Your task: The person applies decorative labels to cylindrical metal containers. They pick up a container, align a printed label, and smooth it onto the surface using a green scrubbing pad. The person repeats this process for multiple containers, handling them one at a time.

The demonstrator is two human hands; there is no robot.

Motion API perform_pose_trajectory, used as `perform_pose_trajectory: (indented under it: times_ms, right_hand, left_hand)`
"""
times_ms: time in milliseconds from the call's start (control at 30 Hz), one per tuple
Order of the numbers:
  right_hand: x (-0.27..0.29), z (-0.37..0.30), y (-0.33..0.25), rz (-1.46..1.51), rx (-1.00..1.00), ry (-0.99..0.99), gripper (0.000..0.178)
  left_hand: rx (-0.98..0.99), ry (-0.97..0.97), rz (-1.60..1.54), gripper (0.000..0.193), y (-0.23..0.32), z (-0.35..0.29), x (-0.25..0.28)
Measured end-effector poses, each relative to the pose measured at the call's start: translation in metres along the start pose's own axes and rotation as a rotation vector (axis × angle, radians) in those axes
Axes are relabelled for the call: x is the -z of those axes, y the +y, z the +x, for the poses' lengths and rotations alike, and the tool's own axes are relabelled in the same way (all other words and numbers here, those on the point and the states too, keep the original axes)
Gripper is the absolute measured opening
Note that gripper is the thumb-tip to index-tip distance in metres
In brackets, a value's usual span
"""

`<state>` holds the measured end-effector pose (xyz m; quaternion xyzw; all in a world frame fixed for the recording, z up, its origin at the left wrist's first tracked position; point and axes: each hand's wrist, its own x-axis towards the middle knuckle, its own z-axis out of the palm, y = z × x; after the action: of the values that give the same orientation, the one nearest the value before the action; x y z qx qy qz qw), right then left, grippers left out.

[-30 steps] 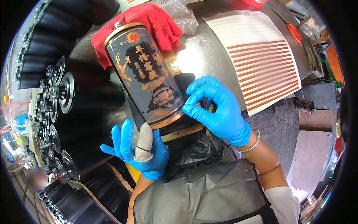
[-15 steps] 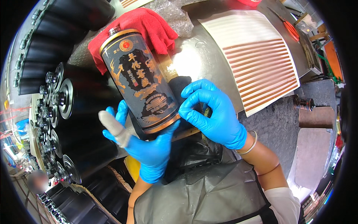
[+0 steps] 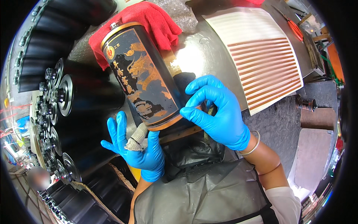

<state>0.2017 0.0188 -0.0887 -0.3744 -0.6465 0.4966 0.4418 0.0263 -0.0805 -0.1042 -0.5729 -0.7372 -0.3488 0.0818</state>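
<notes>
A black cylindrical bottle (image 3: 143, 78) with gold bands and a gold-and-grey decal lies tilted, its neck up and left on a red cloth (image 3: 160, 24). My left hand (image 3: 140, 153), in a blue glove with a knit sleeve (image 3: 137, 137) over one finger, is open below the bottle's base. Its fingers are spread, and the thumb and the sleeved finger are at the base edge. Beside the base's right edge, my right hand (image 3: 220, 115), also gloved in blue, has thumb and forefinger pinched together. Anything between those fingertips is too small to make out.
Several black bottles (image 3: 89, 97) with silver caps lie stacked at the left. On the metal table lie a sheet with brown stripes (image 3: 264, 67), bubble wrap (image 3: 179, 15) and red-handled scissors (image 3: 294, 30). A small black can (image 3: 305, 103) is at the right.
The bottle has turned about its length, carrying the lettering leftward and bringing a golden dragon into view. My left hand has dropped back from its side and spread. My right hand shifted slightly right.
</notes>
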Motion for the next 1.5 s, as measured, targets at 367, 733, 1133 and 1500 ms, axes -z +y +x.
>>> perform_pose_trajectory:
  times_ms: [367,733,1133,1500]
  right_hand:
    - [0.003,0.001,-0.005,0.242,-0.161,-0.009,0.007]
    - [0.002,-0.005,0.009,0.217,-0.176,0.007,0.008]
    - [0.001,-0.006,0.011,0.253,-0.211,0.031,0.012]
    - [0.009,-0.006,0.003,0.132,-0.206,-0.071,0.004]
  left_hand:
    - [-0.038,0.052,0.088,0.052,0.001,-0.004,0.000]
    - [-0.051,0.109,0.118,0.047,0.002,-0.006,-0.003]
    - [-0.171,0.259,0.136,0.052,0.005,-0.011,-0.025]
    - [0.127,-0.036,-0.516,0.090,0.038,0.027,-0.022]
